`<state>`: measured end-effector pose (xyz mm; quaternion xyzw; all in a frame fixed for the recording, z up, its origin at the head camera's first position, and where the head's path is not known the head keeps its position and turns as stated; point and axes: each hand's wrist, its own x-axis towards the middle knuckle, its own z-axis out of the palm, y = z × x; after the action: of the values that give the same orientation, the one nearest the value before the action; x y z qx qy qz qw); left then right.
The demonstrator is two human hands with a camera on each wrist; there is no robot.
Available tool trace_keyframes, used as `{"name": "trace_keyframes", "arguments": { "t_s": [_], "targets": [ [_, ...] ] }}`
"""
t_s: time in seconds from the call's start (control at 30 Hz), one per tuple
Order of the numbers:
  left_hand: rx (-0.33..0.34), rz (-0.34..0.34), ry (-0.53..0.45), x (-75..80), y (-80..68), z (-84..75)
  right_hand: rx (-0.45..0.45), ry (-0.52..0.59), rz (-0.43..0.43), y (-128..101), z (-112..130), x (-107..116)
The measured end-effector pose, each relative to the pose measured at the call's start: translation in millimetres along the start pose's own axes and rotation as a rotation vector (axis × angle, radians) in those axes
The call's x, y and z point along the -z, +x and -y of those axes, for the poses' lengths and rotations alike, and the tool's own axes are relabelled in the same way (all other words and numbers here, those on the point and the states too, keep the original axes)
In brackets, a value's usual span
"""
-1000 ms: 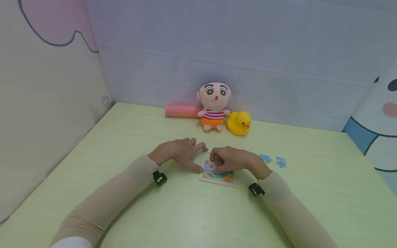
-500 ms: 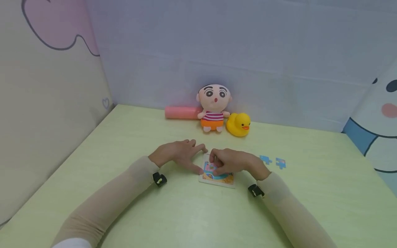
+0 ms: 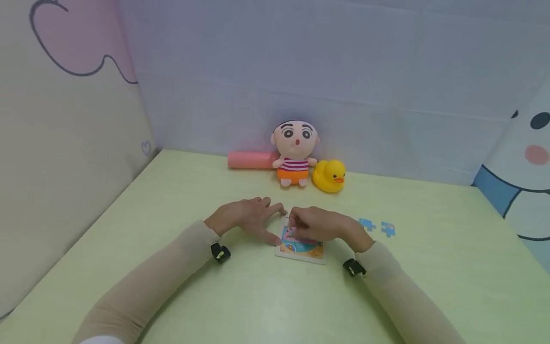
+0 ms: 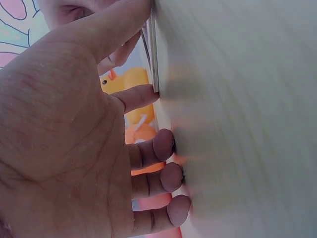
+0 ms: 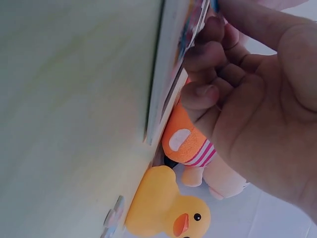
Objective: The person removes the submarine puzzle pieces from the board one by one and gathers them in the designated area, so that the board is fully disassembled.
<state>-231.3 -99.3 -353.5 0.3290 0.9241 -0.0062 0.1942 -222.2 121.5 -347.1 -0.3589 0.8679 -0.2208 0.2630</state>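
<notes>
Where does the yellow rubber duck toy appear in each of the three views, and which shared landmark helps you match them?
Head view: the yellow rubber duck toy stands at the far table edge, right of centre.
Left wrist view: part of its body shows left of centre, between the fingers.
Right wrist view: bottom centre, tipped sideways.
Shared landmark: the plush doll in orange shorts beside it.

Soft, even light fills the head view, bright without glare; the table (image 3: pixel 172 200) carries only faint, short shadows under the arms. The picture is slightly hazy and its edges bend outward, so the walls curve. In the left wrist view the left hand (image 4: pixel 74 139) is fairly sharp while the table beside it smears into blur. In the right wrist view the near table is out of focus, the duck (image 5: pixel 163 208) clearer.
</notes>
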Motion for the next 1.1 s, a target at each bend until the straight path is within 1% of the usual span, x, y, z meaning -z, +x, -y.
{"name": "trace_keyframes", "arguments": {
  "t_s": [0.23, 0.47, 0.6, 0.7, 0.9, 1.1],
  "targets": [
    [-0.01, -0.019, 0.026, -0.4, -0.7, 0.2, 0.052, -0.017, -0.043, 0.3, 1.5, 3.0],
    [-0.007, -0.025, 0.01, -1.3, -0.3, 1.7, 0.113, -0.048, -0.102, -2.2, -2.2, 13.2],
    [-0.003, -0.019, 0.008, -3.4, 1.5, 0.1, 0.098, -0.049, -0.118, -11.3, -10.3, 18.3],
    [-0.004, -0.015, -0.007, -4.4, 2.6, -2.4, 0.06, -0.038, -0.125, -22.4, -18.4, 21.9],
    [0.001, -0.008, -0.015, -2.1, 2.2, -6.6, 0.003, -0.015, -0.098, -46.0, -33.7, 27.7],
    [0.025, -0.003, -0.019, -4.1, 1.1, -2.5, 0.013, 0.003, -0.085, -62.8, -45.5, 29.6]
  ]
}}
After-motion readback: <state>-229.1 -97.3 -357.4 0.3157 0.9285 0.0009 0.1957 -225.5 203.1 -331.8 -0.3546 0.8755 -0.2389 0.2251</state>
